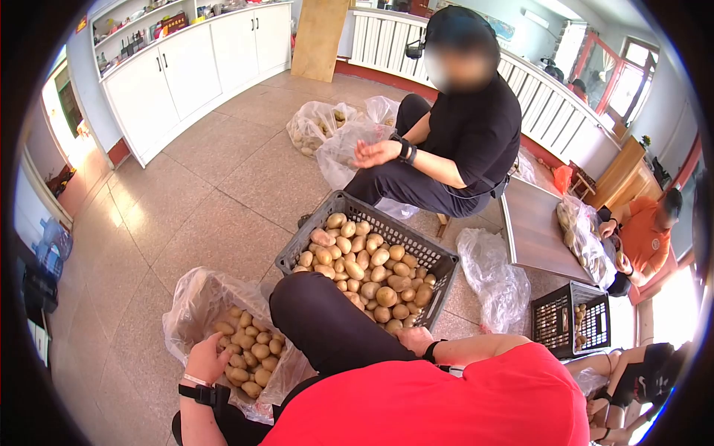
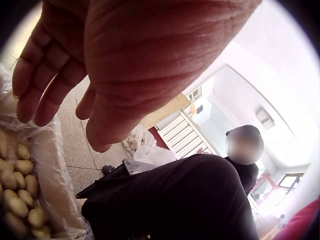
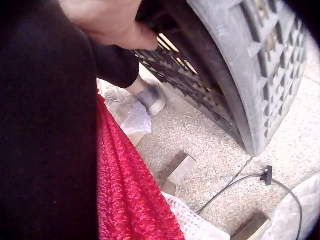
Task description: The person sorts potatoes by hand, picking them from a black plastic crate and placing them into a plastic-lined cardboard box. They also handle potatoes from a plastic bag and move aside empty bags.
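Note:
My left hand (image 1: 207, 360) hovers at the left side of an open clear plastic bag (image 1: 186, 293) of potatoes (image 1: 256, 349). In the left wrist view its fingers (image 2: 55, 75) are loosely extended, with nothing held. More potatoes (image 1: 357, 260) fill a dark plastic crate (image 1: 439, 286) in front of my knee. My right hand (image 1: 415, 340) grips the crate's near edge. The right wrist view shows that hand's thumb (image 3: 145, 37) against the slatted wall, while the other fingers are hidden.
A person in black (image 1: 472, 126) sits across the crate, beside bags of potatoes (image 1: 316, 126). Right of the crate lies a crumpled clear bag (image 1: 494, 279). A second crate (image 1: 547, 331), a low table (image 1: 543, 230) and a person in orange (image 1: 643, 241) are farther right.

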A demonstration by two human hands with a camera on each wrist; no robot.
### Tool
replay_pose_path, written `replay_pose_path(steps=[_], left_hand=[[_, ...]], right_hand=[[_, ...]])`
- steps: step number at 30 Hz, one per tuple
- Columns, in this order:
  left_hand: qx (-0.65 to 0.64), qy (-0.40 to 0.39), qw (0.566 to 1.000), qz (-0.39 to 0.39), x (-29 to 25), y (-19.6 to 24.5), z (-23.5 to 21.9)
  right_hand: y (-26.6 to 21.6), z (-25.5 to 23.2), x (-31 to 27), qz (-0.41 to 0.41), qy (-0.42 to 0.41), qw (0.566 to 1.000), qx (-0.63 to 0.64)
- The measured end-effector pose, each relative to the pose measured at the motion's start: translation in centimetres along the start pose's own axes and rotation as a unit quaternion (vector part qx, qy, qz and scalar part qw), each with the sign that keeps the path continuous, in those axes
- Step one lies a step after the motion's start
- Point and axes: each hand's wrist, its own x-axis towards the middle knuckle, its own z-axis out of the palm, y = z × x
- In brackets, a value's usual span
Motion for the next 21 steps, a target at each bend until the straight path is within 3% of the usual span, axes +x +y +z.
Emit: replay_pose_path(steps=[21], left_hand=[[-0.001,-0.002,1.000,-0.003,0.1,0.2,-0.1]], right_hand=[[0.7,0.9,0.5,-0.003,0.008,1.000,0.002]])
